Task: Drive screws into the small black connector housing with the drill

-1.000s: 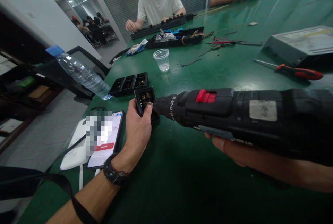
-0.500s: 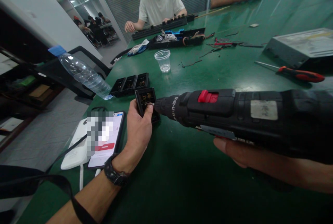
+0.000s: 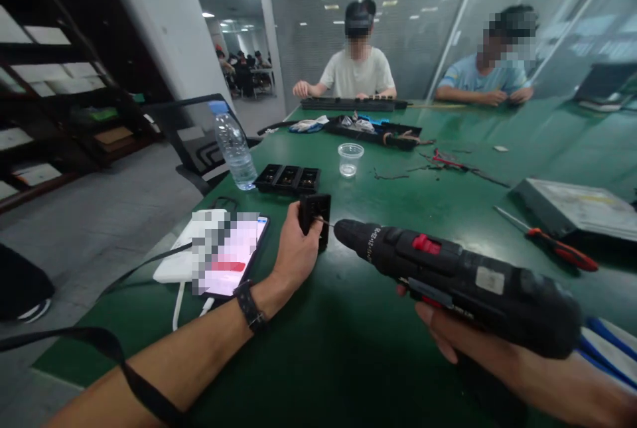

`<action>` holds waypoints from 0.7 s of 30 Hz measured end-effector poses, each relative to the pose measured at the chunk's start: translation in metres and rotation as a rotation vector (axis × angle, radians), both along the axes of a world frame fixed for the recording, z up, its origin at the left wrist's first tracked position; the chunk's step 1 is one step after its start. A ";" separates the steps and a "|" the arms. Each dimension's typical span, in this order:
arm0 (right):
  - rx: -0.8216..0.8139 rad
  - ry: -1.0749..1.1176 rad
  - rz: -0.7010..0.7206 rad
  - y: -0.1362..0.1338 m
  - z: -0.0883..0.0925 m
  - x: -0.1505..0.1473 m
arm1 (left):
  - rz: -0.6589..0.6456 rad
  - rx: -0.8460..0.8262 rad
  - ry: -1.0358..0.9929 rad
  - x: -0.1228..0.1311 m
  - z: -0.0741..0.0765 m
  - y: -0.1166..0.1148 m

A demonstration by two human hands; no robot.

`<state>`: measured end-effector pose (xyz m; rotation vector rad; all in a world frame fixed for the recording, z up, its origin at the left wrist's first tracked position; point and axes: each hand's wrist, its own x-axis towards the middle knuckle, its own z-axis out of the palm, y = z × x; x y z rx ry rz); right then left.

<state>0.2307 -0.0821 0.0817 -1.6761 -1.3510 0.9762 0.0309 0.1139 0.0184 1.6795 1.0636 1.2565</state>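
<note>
My left hand [image 3: 293,255] is closed around a small black plastic housing [image 3: 322,206], held on edge just above the green table, thumb across its open face. My right hand [image 3: 448,332] grips a black cordless drill [image 3: 448,275] with a red switch on top. A thin bit [image 3: 327,223] runs from its chuck to the housing near my left thumb; whether the tip touches a screw I cannot tell. Beyond my left hand lie three similar black housings [image 3: 288,179] in a row, small brass-coloured parts inside.
A water bottle [image 3: 235,149], white power bank [image 3: 172,265] and phone [image 3: 229,272] lie left. Ahead stand a clear cup [image 3: 350,161] and a black tray [image 3: 371,133]. A screwdriver [image 3: 562,250] and metal box [image 3: 582,209] sit right. Two people [image 3: 357,73] work opposite.
The view has swung up and levelled out. The drill's chuck now sits farther from the housing, leaving the bit exposed. Both hands keep their holds.
</note>
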 end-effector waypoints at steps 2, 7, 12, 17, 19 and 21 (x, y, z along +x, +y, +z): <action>-0.005 -0.079 0.045 -0.003 -0.003 0.001 | -0.024 -0.018 -0.034 0.000 0.000 0.001; 0.016 -0.063 -0.020 -0.017 0.002 -0.025 | -0.130 -0.004 -0.130 -0.004 -0.001 -0.003; 0.065 0.281 -0.204 -0.059 -0.007 -0.079 | -0.248 0.044 -0.150 -0.010 0.002 -0.024; 0.131 0.377 -0.285 -0.093 -0.029 -0.120 | -0.346 0.092 -0.109 -0.019 0.000 -0.042; 0.156 0.384 -0.279 -0.097 -0.034 -0.129 | -0.376 0.109 -0.091 -0.021 -0.003 -0.042; 0.193 0.415 -0.287 -0.095 -0.039 -0.134 | -0.392 0.100 -0.085 -0.021 -0.004 -0.041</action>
